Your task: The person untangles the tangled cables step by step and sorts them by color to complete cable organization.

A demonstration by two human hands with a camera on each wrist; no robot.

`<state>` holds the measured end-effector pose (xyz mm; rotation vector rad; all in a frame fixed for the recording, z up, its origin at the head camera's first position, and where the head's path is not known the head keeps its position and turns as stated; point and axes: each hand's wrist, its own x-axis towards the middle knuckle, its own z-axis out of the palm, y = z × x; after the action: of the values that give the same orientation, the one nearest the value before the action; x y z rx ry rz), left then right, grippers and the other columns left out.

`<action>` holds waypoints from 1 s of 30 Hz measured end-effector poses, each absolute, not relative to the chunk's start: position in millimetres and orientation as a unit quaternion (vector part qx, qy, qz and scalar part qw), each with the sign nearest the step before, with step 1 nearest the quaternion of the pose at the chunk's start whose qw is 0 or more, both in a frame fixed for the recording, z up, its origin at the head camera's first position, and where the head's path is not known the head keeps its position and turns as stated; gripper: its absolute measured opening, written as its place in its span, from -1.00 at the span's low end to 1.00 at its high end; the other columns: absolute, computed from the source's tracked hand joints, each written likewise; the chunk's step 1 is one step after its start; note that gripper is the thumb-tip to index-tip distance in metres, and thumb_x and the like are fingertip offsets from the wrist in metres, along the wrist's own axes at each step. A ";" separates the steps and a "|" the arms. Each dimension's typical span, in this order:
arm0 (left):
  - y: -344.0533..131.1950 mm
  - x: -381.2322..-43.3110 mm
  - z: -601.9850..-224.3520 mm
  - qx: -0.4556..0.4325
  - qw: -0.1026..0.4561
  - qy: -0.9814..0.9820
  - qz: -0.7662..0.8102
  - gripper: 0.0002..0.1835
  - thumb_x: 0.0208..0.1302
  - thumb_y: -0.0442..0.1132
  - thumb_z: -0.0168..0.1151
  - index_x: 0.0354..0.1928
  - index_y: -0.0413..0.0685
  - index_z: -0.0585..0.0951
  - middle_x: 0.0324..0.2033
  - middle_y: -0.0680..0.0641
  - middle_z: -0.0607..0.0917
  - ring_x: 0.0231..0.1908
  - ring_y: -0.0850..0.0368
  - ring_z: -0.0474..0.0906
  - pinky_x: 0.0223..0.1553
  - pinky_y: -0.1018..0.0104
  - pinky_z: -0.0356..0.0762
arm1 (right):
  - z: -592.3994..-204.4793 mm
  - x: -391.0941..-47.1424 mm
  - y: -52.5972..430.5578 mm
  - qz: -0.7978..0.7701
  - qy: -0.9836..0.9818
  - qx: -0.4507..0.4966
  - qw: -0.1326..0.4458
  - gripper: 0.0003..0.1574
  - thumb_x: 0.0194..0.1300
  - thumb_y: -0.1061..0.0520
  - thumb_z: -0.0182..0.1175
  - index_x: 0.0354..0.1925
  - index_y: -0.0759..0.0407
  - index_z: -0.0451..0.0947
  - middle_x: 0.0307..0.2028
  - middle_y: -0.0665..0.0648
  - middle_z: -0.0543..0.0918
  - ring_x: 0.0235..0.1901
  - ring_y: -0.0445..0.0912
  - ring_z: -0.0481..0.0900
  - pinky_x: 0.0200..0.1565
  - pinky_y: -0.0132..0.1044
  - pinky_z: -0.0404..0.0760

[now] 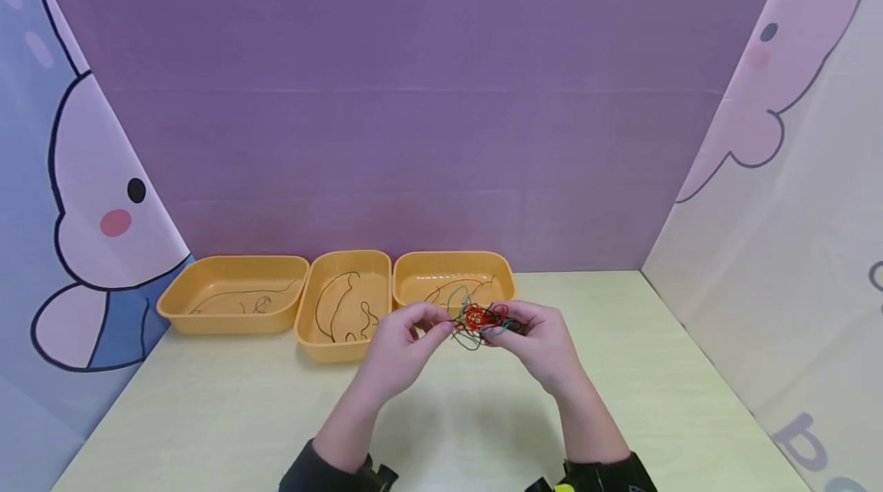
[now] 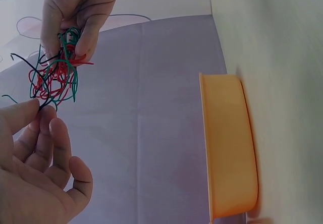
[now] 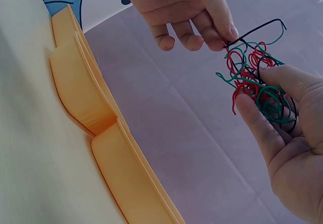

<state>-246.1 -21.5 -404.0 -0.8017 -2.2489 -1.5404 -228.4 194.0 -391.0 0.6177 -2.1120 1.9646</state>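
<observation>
Dark sleeves lead to two hands raised above the desk: the right hand grips a tangle of red, green and black wires; the left hand pinches a black strand at its edge. Beyond, three yellow trays hold thin wires, before a purple backdrop.

I see a pale table, and directly on it three yellow trays stand close together in a row at the far side; the middle tray is turned lengthwise.
</observation>
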 end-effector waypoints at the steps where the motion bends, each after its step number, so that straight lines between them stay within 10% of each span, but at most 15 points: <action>1: -21.9 -246.3 -404.1 -0.282 0.153 -0.781 -0.536 -0.95 0.30 -0.15 0.27 -0.27 0.10 0.66 -0.44 0.16 0.63 -0.39 0.24 0.48 -0.43 0.26 0.44 | -390.8 -228.2 194.1 0.663 -0.712 0.210 0.096 -0.74 0.10 0.50 0.27 -0.17 0.50 0.56 -0.27 0.37 0.65 -0.31 0.10 0.63 -0.25 -0.12 0.66; 30: -57.9 -243.6 -395.8 -0.320 0.132 -0.790 -0.506 -0.94 0.23 -0.21 0.32 -0.38 0.15 0.65 -0.43 0.18 0.64 -0.33 0.18 0.49 -0.28 0.03 0.42 | -408.4 -247.4 217.1 0.685 -0.691 0.163 0.161 -0.72 0.15 0.25 0.37 -0.22 0.41 0.56 -0.30 0.20 0.66 -0.28 0.03 0.61 -0.21 -0.23 0.65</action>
<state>-243.6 -57.9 -395.8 -0.9296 -2.2925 -1.4686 -247.4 217.1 -408.4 0.4653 -1.9733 1.9570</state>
